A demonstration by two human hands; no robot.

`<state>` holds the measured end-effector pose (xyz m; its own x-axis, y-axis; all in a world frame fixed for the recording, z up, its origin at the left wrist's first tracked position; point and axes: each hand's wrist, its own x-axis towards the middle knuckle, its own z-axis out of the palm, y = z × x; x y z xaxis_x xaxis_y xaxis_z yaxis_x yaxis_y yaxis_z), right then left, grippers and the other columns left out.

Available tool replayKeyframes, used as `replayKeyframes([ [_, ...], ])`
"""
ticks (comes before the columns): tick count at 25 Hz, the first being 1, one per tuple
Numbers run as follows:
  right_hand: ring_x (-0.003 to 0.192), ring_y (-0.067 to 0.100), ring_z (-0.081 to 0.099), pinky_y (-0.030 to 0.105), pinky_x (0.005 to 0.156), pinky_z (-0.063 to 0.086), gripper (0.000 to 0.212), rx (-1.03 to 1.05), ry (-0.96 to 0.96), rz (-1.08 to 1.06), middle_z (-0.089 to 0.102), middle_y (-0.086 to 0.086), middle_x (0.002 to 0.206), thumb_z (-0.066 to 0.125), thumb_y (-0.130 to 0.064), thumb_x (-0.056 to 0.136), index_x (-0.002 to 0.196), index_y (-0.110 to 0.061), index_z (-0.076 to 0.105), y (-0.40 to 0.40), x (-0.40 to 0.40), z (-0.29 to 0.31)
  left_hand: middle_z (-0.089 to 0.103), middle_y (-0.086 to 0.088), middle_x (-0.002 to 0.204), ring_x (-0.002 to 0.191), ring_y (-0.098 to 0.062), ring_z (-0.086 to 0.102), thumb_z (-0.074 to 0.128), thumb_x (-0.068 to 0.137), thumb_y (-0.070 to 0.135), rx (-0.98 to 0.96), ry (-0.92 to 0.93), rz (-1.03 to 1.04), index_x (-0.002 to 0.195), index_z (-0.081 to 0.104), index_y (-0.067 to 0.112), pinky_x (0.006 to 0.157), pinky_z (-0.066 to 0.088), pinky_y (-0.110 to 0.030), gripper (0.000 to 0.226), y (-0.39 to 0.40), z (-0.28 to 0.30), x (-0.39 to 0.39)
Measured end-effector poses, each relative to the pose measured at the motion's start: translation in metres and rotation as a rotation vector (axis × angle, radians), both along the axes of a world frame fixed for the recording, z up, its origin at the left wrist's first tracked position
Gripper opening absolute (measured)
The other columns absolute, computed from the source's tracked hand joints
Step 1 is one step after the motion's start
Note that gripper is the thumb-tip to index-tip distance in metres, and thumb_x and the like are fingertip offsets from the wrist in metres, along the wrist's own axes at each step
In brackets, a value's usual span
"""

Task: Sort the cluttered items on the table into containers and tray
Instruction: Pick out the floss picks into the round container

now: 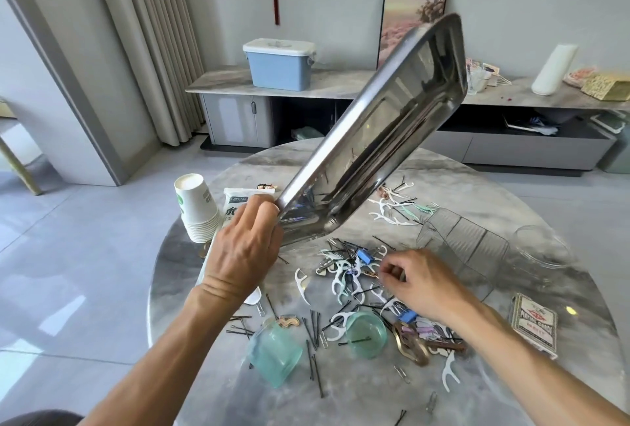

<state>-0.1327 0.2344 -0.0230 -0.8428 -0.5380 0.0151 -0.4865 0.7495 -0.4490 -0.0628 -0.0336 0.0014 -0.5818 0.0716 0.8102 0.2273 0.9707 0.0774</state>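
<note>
**Tray tilted up over a scattered table**

The left hand [246, 248] grips the near corner of a steel tray [381, 132], fingers curled over its rim, and holds it steeply tilted so its far end stands high above the round marble table [477, 401]. The tray's lower corner is near the tabletop, just above a pile of black hairpins [344, 248], white floss picks [344, 284] and a blue binder clip [364, 256].

The right hand [419, 284] is low over that pile, its fingertips drawn together among the small pieces; whether it pinches one cannot be told.

Nearer the person, two pale green cups [274, 354] lie on their sides amid more hairpins and picks. A clear ribbed box [463, 248] and a clear round jar [542, 252] sit on the right side of the table, with a pack of playing cards [535, 326] nearer. A stack of paper cups [196, 207] stands at the left.
</note>
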Motion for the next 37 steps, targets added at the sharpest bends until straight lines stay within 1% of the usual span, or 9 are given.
replayKeyframes([
  [7,0.067,0.006,0.065,0.035,0.065,0.058,0.011,-0.144,0.026,-0.085,0.067,-0.016,0.086,0.066,-0.019,0.090,0.097,-0.027,0.068,-0.009,0.005,0.003,0.044,0.002,0.060,0.047,-0.013,0.037,0.043,0.085,0.014,0.286,-0.053,0.069,0.085,0.031,0.021,0.045,0.023,-0.026,0.014,0.015,-0.003,-0.001],
  [12,0.103,0.008,0.054,0.028,0.085,0.047,0.079,-0.562,-0.154,-0.439,0.045,-0.017,0.128,0.071,-0.050,0.083,0.146,-0.031,0.027,-0.024,-0.015,0.022,0.041,0.006,0.064,0.056,-0.005,0.036,0.049,0.083,0.009,0.956,-0.228,0.065,0.074,0.035,0.025,0.053,0.034,-0.022,0.023,0.036,-0.011,-0.022],
  [15,0.093,0.013,0.060,0.036,0.083,0.051,0.061,-0.795,-0.205,-0.612,0.059,-0.002,0.117,0.076,-0.034,0.080,0.131,-0.026,0.043,-0.018,-0.048,0.046,0.056,-0.011,0.082,0.071,-0.023,0.051,0.049,0.083,0.011,1.162,-0.373,0.006,0.088,0.050,0.012,0.063,0.050,-0.049,0.006,0.041,-0.012,-0.045],
  [18,0.082,0.012,0.064,0.029,0.067,0.054,0.052,-0.648,0.112,-0.773,0.056,0.000,0.113,0.073,-0.022,0.078,0.122,-0.021,0.046,0.001,-0.094,0.067,0.060,0.006,0.069,0.056,-0.006,0.050,0.051,0.087,0.008,1.373,-0.399,-0.087,0.085,0.053,0.020,0.047,0.048,-0.023,0.013,0.053,-0.002,-0.076],
  [23,0.049,0.014,0.059,0.021,0.030,0.044,0.027,-0.906,-0.321,-0.828,0.058,0.008,0.076,0.054,0.006,0.092,0.086,-0.019,0.050,0.030,-0.186,0.092,0.069,-0.008,0.087,0.065,-0.019,0.065,0.046,0.101,0.039,1.654,-0.610,-0.400,0.096,0.059,0.016,0.052,0.054,-0.028,0.027,0.056,0.016,-0.173],
  [25,0.033,0.006,0.052,0.023,0.027,0.043,0.031,-0.951,-0.207,-0.881,0.052,0.006,0.070,0.052,0.008,0.091,0.075,-0.018,0.048,0.048,-0.220,0.095,0.073,-0.010,0.091,0.071,-0.019,0.068,0.039,0.100,0.054,1.467,-0.766,-0.403,0.096,0.062,0.015,0.061,0.054,-0.030,0.045,0.054,-0.001,-0.216],
  [29,0.042,0.019,0.057,0.034,0.030,0.049,0.025,-1.037,-0.132,-0.997,0.054,0.005,0.072,0.049,0.006,0.092,0.091,-0.019,0.053,0.082,-0.274,0.083,0.063,-0.010,0.120,0.110,-0.028,0.058,0.056,0.094,0.046,0.260,-0.757,-0.058,0.122,0.057,0.015,0.092,0.045,-0.038,0.042,0.069,-0.073,-0.286],
  [33,0.025,0.014,0.052,0.021,0.025,0.038,0.019,-0.964,-0.187,-1.094,0.055,0.013,0.079,0.045,0.004,0.097,0.090,-0.013,0.049,0.120,-0.316,0.056,0.010,-0.006,0.164,0.151,-0.028,0.006,0.026,0.091,0.073,0.073,-0.873,0.069,0.154,0.019,0.032,0.119,0.003,-0.054,0.076,0.096,-0.113,-0.356],
  [37,0.029,0.021,0.058,0.018,0.028,0.039,0.020,-0.904,-0.266,-1.094,0.059,0.023,0.100,0.041,0.001,0.100,0.083,-0.009,0.042,0.152,-0.346,0.035,0.002,0.003,0.166,0.152,-0.020,-0.002,0.010,0.091,0.075,-0.188,-0.918,-0.158,0.156,0.010,0.040,0.120,0.002,-0.052,0.074,0.127,-0.128,-0.395],
])
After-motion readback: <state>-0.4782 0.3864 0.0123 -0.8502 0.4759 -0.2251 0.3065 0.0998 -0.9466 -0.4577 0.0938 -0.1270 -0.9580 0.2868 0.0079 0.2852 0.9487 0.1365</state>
